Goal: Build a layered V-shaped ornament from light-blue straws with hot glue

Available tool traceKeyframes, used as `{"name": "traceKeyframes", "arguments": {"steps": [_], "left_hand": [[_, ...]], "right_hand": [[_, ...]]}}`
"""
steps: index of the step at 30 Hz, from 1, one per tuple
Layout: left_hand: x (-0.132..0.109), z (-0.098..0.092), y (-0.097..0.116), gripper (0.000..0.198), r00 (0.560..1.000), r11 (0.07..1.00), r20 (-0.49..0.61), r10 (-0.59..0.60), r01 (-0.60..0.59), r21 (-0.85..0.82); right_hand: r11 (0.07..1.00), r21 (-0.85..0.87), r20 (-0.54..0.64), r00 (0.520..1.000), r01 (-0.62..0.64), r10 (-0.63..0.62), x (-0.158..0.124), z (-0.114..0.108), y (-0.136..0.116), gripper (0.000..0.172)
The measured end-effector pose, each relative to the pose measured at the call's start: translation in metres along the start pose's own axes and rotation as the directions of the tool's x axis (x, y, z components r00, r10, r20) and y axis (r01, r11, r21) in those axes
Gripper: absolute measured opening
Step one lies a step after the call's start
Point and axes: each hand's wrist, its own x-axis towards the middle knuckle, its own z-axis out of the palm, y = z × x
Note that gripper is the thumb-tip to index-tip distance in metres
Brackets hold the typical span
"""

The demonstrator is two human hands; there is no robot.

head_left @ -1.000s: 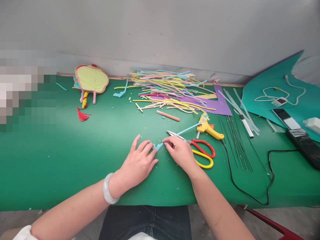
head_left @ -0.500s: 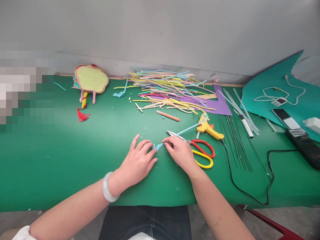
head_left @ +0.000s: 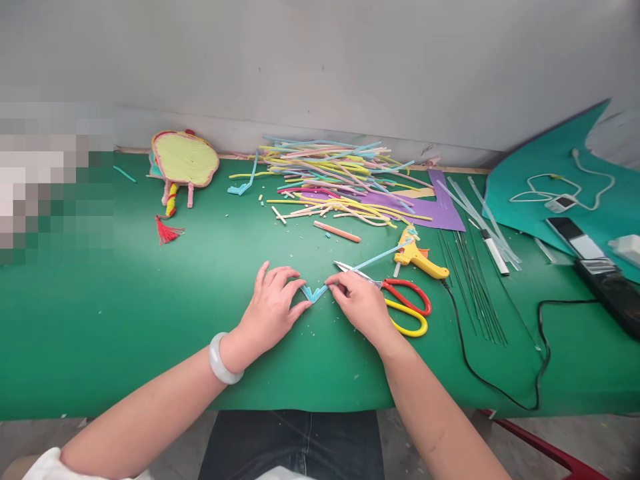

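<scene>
A light-blue pipe cleaner (head_left: 313, 294), bent into a small V with several short folded strands, lies low over the green table between my hands. My left hand (head_left: 273, 301), a pale bangle on its wrist, pinches the V's left side between thumb and fingers. With closed fingertips my right hand (head_left: 357, 298) grips its right arm. The long straight end runs on past that hand toward the glue gun. Scissors (head_left: 407, 297) with one red and one yellow handle lie just right of my right hand, partly hidden by it.
A yellow glue gun (head_left: 417, 257) trails a black cable. Colourful pipe cleaners (head_left: 330, 167) are heaped at the back, near purple card (head_left: 450, 217). Thin green wires (head_left: 473, 287), clear sticks and a phone lie right. A fan-shaped craft (head_left: 185, 160) and another folded blue piece (head_left: 243, 189) lie left.
My left hand has shifted slightly; its fingers have drawn back from over the blue V to its left side, showing more of it. My right hand stays nearly still.
</scene>
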Motion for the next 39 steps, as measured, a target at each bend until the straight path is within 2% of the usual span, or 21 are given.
{"name": "traceKeyframes", "arguments": {"steps": [10, 39], "left_hand": [[0.0032, 0.0022, 0.0015, 0.027, 0.998, 1.000, 0.059, 0.014, -0.013, -0.014], [0.0029, 0.0096, 0.0028, 0.014, 0.999, 0.999, -0.001, 0.049, -0.049, 0.006]], "right_hand": [[1.000, 0.001, 0.001, 1.000, 0.009, -0.009, 0.0003, 0.0003, 0.0009, 0.018], [1.000, 0.002, 0.004, 1.000, 0.008, -0.008, -0.0006, 0.0013, 0.0004, 0.018]]}}
